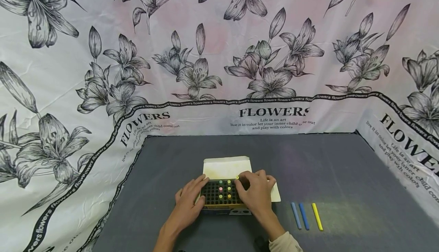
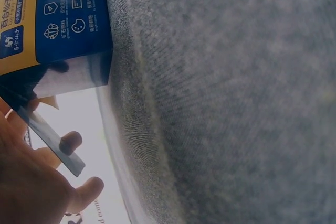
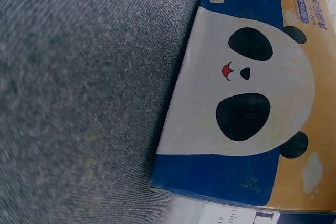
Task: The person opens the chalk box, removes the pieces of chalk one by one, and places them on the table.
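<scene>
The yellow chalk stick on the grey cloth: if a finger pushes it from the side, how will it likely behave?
The thin yellow chalk stick looks round, so it would probably roll. It lies free on the grey cloth, which may slow it. Being slender, it likely snaps easily.

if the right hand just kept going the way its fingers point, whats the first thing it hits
The right hand lies over the chalk box, fingers pointing up and left. Straight on it would probably first meet the open cream lid flap behind the grid, though depth is hard to judge.
</scene>
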`<state>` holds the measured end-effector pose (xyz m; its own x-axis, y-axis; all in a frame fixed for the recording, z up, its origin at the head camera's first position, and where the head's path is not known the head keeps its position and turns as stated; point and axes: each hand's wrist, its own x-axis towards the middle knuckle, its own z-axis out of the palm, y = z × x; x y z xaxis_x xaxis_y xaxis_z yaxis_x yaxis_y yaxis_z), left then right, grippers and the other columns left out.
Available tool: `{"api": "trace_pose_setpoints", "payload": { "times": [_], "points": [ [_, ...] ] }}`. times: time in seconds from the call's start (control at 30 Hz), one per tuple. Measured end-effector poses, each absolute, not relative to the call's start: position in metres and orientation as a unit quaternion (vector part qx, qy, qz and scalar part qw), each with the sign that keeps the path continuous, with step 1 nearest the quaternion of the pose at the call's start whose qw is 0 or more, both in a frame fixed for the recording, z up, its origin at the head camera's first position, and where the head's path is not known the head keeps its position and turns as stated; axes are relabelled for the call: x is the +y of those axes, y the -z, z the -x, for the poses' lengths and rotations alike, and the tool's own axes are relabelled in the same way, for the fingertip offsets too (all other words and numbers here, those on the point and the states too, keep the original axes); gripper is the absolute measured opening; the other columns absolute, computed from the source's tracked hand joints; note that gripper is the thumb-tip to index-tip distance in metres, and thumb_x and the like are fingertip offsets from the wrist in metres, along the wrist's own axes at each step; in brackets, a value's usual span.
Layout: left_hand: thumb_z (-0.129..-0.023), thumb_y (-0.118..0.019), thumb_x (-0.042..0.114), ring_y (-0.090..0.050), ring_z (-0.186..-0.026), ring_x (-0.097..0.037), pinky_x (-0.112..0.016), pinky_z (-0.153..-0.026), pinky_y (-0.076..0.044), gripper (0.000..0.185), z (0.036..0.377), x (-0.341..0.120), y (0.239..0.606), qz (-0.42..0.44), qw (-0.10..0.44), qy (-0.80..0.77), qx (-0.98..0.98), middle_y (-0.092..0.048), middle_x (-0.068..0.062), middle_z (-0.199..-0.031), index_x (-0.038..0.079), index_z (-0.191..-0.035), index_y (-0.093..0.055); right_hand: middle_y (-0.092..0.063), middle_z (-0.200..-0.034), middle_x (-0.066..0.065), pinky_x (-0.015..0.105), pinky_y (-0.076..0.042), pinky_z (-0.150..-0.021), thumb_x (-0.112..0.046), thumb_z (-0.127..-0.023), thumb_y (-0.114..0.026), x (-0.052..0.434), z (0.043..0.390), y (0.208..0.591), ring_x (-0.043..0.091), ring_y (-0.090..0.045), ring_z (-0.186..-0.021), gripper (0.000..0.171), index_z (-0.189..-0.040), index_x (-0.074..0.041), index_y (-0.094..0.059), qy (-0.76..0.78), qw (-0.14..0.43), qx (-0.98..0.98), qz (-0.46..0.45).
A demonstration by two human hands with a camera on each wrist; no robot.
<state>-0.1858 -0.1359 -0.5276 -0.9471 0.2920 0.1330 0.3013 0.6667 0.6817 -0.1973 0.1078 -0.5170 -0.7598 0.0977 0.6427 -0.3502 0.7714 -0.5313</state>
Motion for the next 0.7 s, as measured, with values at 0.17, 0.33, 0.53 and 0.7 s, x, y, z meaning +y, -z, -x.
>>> {"api": "trace_pose_setpoints", "payload": {
  "times": [0.17,0.33,0.53,0.7],
  "points": [
    [-0.105,-0.049,0.023,-0.026,-0.154,-0.041,-0.076,-0.110,-0.014,0.051,0.1857,-0.1358,0.5269,0.163,0.005,0.375,-0.913,-0.036,0.007,-0.165,0.032,-0.155,-0.044,-0.068,-0.075,0.001,0.057,-0.027,-0.089,-0.015,-0.077,-0.087,0.1075,0.1968,0.5172,0.013,-0.042,-0.074,0.014,-0.086,-0.015,-0.076,-0.346,0.338,-0.872,-0.077],
    [-0.105,-0.049,0.024,-0.027,-0.154,-0.040,-0.076,-0.109,-0.015,0.051,0.1859,-0.1355,0.5267,0.162,0.007,0.373,-0.913,-0.036,0.007,-0.165,0.032,-0.155,-0.044,-0.069,-0.076,0.001,0.054,-0.026,-0.089,-0.014,-0.077,-0.087,0.1071,0.1961,0.5161,0.011,-0.042,-0.074,0.015,-0.086,-0.015,-0.076,-0.367,0.331,-0.865,-0.080],
    [-0.105,-0.050,0.025,-0.027,-0.154,-0.040,-0.075,-0.110,-0.014,0.050,0.1853,-0.1361,0.5266,0.160,0.006,0.375,-0.913,-0.036,0.007,-0.165,0.033,-0.155,-0.045,-0.071,-0.078,0.001,0.051,-0.024,-0.087,-0.014,-0.078,-0.087,0.1074,0.1954,0.5132,0.014,-0.046,-0.076,0.014,-0.087,-0.016,-0.075,-0.395,0.314,-0.860,-0.078],
    [-0.105,-0.050,0.024,-0.026,-0.154,-0.041,-0.075,-0.110,-0.014,0.050,0.1858,-0.1360,0.5268,0.161,0.006,0.376,-0.912,-0.036,0.006,-0.165,0.031,-0.155,-0.045,-0.072,-0.080,0.001,0.050,-0.023,-0.088,-0.014,-0.079,-0.086,0.1084,0.1953,0.5113,0.018,-0.048,-0.077,0.014,-0.088,-0.016,-0.075,-0.412,0.313,-0.852,-0.084]
  ]
}}
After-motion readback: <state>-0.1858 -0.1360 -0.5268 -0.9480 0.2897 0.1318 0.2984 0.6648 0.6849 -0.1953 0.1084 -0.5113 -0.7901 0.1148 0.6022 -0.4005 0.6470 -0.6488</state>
